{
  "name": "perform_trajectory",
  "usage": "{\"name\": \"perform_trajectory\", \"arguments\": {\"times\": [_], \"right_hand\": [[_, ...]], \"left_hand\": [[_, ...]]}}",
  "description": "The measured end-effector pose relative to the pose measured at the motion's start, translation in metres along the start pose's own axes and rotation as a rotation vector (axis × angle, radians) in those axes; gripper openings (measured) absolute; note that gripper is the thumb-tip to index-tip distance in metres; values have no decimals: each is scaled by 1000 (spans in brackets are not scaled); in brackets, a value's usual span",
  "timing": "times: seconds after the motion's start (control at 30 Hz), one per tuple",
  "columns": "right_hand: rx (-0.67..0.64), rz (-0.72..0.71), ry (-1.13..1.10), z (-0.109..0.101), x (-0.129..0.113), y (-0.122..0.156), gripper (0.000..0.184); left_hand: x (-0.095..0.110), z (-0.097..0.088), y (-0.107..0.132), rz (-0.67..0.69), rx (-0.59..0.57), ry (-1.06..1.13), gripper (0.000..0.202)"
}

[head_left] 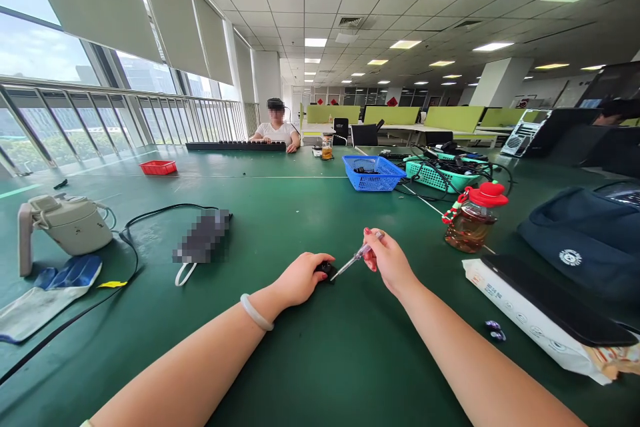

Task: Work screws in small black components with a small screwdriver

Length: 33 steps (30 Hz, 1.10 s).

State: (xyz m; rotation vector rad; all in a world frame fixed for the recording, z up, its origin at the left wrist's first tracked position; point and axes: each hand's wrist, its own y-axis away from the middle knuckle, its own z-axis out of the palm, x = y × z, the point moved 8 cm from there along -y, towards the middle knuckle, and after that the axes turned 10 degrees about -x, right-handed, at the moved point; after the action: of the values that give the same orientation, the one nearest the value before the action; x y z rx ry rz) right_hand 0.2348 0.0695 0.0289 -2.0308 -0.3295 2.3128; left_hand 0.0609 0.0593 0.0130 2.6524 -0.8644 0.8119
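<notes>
My left hand (301, 278), with a pale bangle on its wrist, is closed on a small black part (327, 269) against the green tabletop. What kind of part it is, I cannot make out. In my right hand (387, 257) is a slim screwdriver (356, 258) with a clear handle, its fingers wrapped around it. The shaft slants down to the left, and its tip meets or nearly meets the black part's right side. My left fingers hide some of that part.
To the left are a pale jug (75, 223), a work glove (55, 293) and a blurred dark device (204, 237). Further off are a red tray (159, 167) and blue basket (374, 177). At right stand a red-lidded bottle (473, 220) and tissue pack (530, 327). Another person (277, 130) sits opposite.
</notes>
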Motion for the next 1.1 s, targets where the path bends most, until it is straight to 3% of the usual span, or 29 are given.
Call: {"name": "perform_trajectory", "arguments": {"times": [0.23,0.53,0.7,0.97,1.1], "right_hand": [[97,-137,58,-16,-15,3,50],[-41,-190,325,2,-21,11,34],[-22,-272,309,1,-30,16,30],[-62,-240,323,8,-31,15,32],[-92,-270,432,10,-35,18,28]], "left_hand": [[0,-2,0,6,8,-18,39],[-1,-2,1,-13,22,-2,39],[1,-4,2,-25,14,-12,37],[1,-4,1,4,20,-21,36],[2,-2,0,9,25,-31,35]]}}
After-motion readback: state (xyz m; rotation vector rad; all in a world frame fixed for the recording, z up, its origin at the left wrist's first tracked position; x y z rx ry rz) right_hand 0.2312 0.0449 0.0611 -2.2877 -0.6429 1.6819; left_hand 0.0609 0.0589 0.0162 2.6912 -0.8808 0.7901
